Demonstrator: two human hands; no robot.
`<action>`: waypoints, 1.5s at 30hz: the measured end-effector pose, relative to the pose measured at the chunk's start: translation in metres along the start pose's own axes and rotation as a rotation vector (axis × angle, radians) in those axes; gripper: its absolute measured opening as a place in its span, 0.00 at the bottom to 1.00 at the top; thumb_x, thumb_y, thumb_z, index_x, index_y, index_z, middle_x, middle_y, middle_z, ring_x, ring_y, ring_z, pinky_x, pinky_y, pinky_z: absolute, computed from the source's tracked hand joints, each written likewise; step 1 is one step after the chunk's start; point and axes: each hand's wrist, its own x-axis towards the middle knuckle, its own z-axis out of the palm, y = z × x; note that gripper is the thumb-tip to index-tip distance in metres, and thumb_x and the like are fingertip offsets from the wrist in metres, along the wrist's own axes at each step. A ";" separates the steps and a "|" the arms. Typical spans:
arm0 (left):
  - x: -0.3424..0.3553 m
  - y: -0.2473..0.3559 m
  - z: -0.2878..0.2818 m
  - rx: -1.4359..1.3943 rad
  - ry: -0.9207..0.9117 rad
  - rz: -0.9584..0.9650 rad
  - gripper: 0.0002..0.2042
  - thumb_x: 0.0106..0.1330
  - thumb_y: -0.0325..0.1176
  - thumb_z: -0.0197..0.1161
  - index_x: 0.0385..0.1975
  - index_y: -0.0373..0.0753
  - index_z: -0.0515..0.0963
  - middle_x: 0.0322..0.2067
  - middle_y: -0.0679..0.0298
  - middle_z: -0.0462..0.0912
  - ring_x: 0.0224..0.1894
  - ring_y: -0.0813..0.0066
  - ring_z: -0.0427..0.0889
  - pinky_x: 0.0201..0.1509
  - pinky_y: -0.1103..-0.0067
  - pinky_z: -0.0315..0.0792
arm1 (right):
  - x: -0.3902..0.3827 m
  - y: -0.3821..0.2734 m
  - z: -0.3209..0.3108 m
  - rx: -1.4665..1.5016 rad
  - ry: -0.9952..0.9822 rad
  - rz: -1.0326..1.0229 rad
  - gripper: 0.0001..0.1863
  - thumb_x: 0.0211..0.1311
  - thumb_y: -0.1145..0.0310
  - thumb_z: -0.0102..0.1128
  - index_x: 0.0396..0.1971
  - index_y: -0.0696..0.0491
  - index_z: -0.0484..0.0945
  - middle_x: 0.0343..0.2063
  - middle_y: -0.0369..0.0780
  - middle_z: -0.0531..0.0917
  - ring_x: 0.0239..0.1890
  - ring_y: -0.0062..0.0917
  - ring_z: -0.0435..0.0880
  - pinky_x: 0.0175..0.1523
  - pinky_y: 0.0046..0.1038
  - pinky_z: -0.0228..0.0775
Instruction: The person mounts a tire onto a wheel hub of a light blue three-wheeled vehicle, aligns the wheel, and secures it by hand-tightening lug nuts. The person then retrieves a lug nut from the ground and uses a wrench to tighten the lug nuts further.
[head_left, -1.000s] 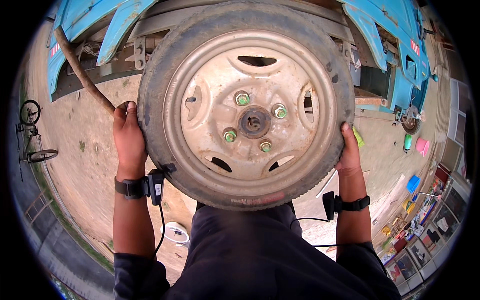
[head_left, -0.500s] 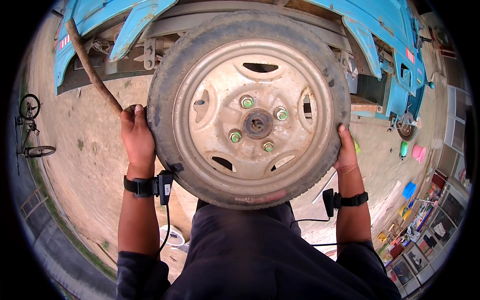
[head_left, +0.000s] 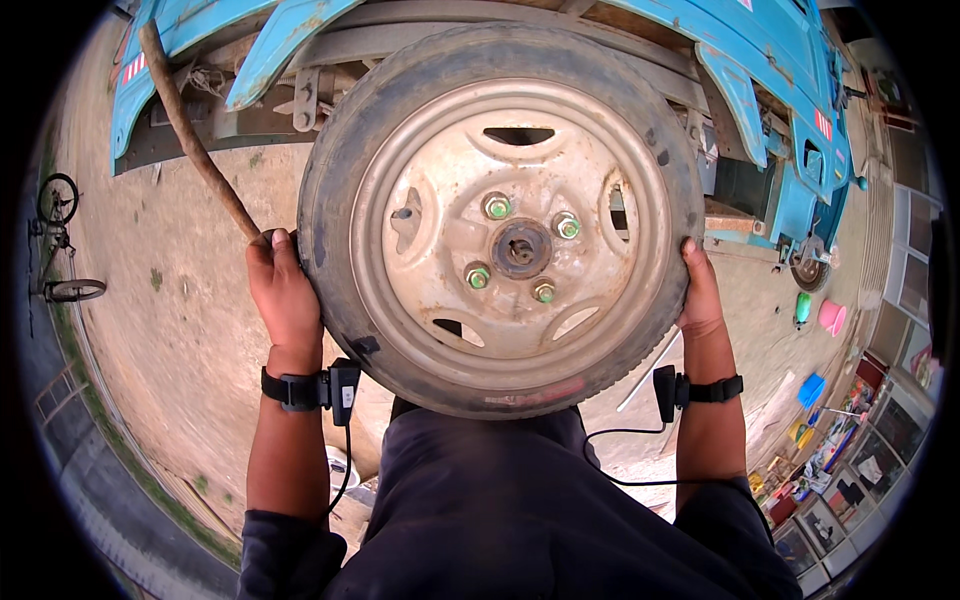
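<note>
A large wheel fills the middle of the view, its dark rubber tyre [head_left: 335, 220] around a rust-spotted beige steel rim [head_left: 450, 170] with green-marked nuts [head_left: 568, 226] about a dark hub [head_left: 520, 253]. My left hand [head_left: 283, 300] grips the tyre's left side, thumb up; the lower end of a wooden pole [head_left: 190, 130] meets its fingertips, and I cannot tell whether they hold it too. My right hand [head_left: 698, 290] grips the tyre's right side, fingers mostly hidden behind it.
A blue truck [head_left: 775, 70] with exposed metal frame spans the top. A bicycle [head_left: 60, 235] stands far left on dirt ground [head_left: 140, 330]. At right are a pink bucket [head_left: 832, 317], a green object [head_left: 802, 309], a blue container [head_left: 811, 390] and a glass-fronted building [head_left: 885, 440].
My left hand, the pole and the tyre's left edge have shifted rightward in the view, the hand also slightly down. My right hand stays on the tyre in much the same place.
</note>
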 end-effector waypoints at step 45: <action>-0.065 0.083 0.014 -0.005 -0.428 0.506 0.08 0.63 0.19 0.64 0.40 0.34 0.77 0.37 0.60 0.81 0.37 0.74 0.80 0.42 0.81 0.74 | 0.022 -0.037 0.021 -0.109 -0.062 -0.055 0.32 0.68 0.56 0.57 0.68 0.54 0.63 0.62 0.39 0.73 0.62 0.27 0.72 0.65 0.32 0.65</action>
